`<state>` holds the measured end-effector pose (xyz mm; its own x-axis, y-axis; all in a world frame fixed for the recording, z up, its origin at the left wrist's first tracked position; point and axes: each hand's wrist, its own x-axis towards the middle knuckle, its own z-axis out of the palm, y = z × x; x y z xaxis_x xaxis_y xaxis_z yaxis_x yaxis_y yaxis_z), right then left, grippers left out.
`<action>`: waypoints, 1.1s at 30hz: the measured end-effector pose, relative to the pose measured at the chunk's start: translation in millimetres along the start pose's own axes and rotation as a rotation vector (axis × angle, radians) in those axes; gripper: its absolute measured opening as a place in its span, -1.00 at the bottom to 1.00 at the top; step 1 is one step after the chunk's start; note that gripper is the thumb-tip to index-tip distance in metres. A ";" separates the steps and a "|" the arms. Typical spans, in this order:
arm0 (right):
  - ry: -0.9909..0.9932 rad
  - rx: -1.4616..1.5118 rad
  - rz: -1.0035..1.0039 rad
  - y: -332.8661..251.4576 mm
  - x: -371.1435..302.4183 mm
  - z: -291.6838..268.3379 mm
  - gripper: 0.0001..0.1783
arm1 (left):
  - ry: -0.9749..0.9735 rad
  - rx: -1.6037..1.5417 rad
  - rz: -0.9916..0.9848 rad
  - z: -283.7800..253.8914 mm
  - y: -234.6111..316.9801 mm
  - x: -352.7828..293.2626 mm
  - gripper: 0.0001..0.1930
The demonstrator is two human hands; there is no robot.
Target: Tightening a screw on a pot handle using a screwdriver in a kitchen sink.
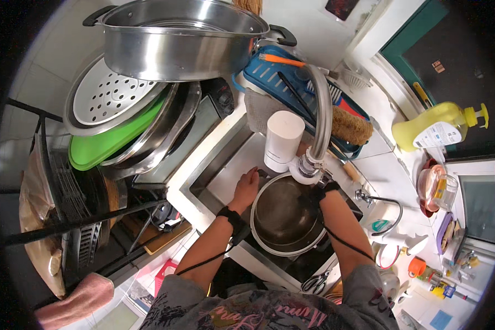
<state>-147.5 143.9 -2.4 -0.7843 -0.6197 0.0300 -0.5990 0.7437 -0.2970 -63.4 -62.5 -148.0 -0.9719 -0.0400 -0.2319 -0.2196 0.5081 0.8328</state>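
A round metal pot point(286, 217) with a pale rim and dark inside is at the sink, under the faucet point(308, 168). Its near side reaches over the sink's front edge. My left hand point(247, 187) is closed at the pot's far left rim, by what looks like a dark handle. On the pot's right side is my right hand point(315, 193), mostly hidden by a black wrist strap and the faucet; its fingers do not show. A white cylindrical filter point(283, 142) is attached beside the faucet's spout. Whether water is running cannot be seen.
A large steel steamer pot point(181, 52) stands at the back left above stacked lids and a green board point(113, 135). Behind the faucet is a blue rack point(275, 69) with brushes. A yellow pump bottle point(432, 127) stands right. A black metal rack point(82, 223) is at left.
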 end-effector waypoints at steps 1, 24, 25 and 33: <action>0.029 0.015 0.040 -7.8 -0.9 0.0 -0.63 | 0.000 -0.008 -0.003 0.6 -13.4 1.2 -0.59; 0.320 1.237 0.912 -78.1 0.8 69.5 -0.57 | -0.043 -1.532 -0.557 -14.1 128.1 -47.6 -0.54; 0.204 0.934 1.129 -77.7 -2.2 69.4 -0.61 | -0.111 -1.377 -0.592 -21.5 142.5 -47.8 -0.55; 0.217 1.317 0.877 -105.7 -35.5 52.8 -0.52 | -0.258 -1.515 -0.609 -14.3 113.0 -17.8 -0.60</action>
<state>-47.8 74.1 -22.4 -0.8713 -0.0053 -0.4908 0.4903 0.0375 -0.8708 -72.2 -16.7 -42.6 -0.7131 0.3069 -0.6303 -0.5669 -0.7814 0.2609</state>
